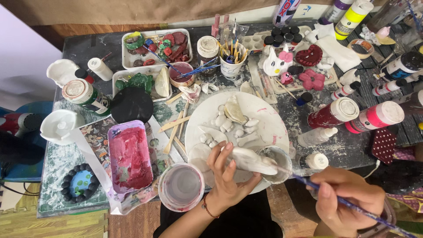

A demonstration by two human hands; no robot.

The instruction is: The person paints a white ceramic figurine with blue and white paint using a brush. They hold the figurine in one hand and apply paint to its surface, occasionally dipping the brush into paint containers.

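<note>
My left hand [227,176] holds a flat white clay piece [253,159] over the near edge of a large round white plate [264,119]. My right hand [348,198] grips a thin blue-handled paintbrush [352,207], and its tip reaches into a small cup of white paint [277,163] beside the clay piece. On the plate lie several small unpainted white clay shapes [233,121].
A tray of red paint [130,156] and a round tub [180,186] sit at the left. Red and pink paint bottles [352,117] lie at the right. Trays of painted clay figures, a cup of brushes [231,59], jars and wooden sticks crowd the far table.
</note>
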